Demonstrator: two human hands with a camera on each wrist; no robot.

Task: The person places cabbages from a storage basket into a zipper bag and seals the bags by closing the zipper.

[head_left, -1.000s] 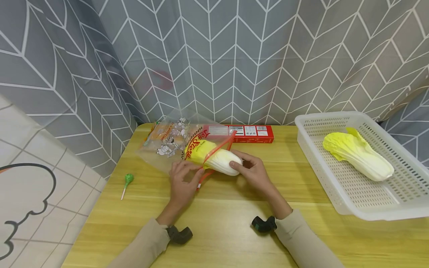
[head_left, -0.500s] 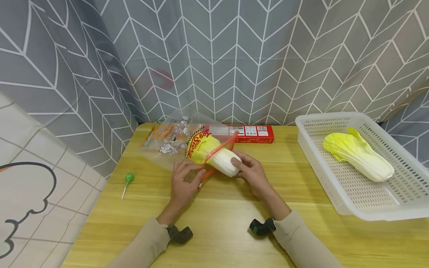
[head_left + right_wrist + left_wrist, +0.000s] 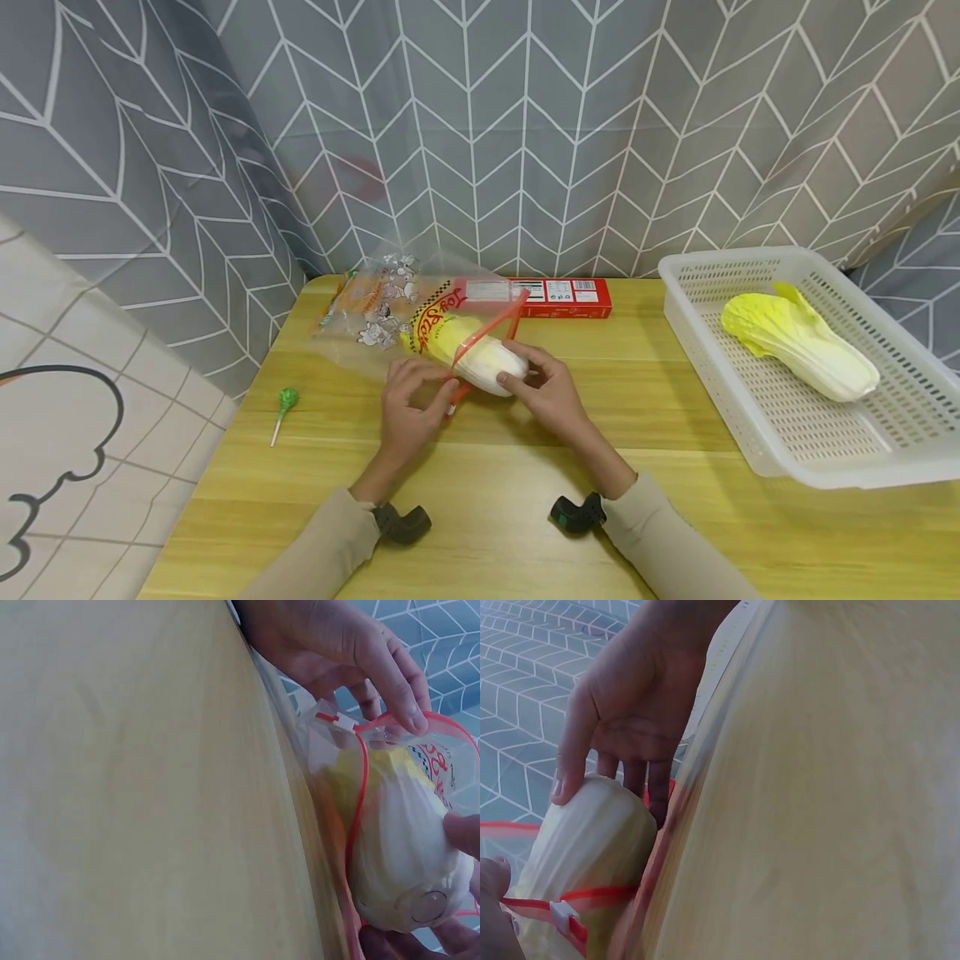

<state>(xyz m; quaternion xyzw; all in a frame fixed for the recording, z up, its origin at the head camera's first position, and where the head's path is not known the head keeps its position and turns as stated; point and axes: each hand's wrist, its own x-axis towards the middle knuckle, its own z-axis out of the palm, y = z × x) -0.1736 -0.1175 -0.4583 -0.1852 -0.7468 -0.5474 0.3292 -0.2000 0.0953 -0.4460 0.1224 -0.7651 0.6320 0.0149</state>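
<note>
A napa cabbage (image 3: 491, 363) lies partly inside a clear zip bag (image 3: 341, 342) with red edging and "Toy Story" print. Its yellow leafy end is within the bag, while the white base sticks out of the mouth. My left hand (image 3: 408, 408) pinches the bag's red-edged rim near the white slider (image 3: 561, 911). At the white base, my right hand (image 3: 551, 392) holds the cabbage between thumb and fingers. The right wrist view shows the cabbage's round base (image 3: 424, 904) beside the right thumb.
To the right stands a white perforated basket (image 3: 727, 400) with another napa cabbage (image 3: 806, 346) in it. A red box (image 3: 570, 298) lies along the back edge, partly behind the bag. A green lollipop (image 3: 287, 400) rests at the left.
My right hand has moved left, and the cabbage has slid deeper into the bag. The left hand stays at the bag's rim.
</note>
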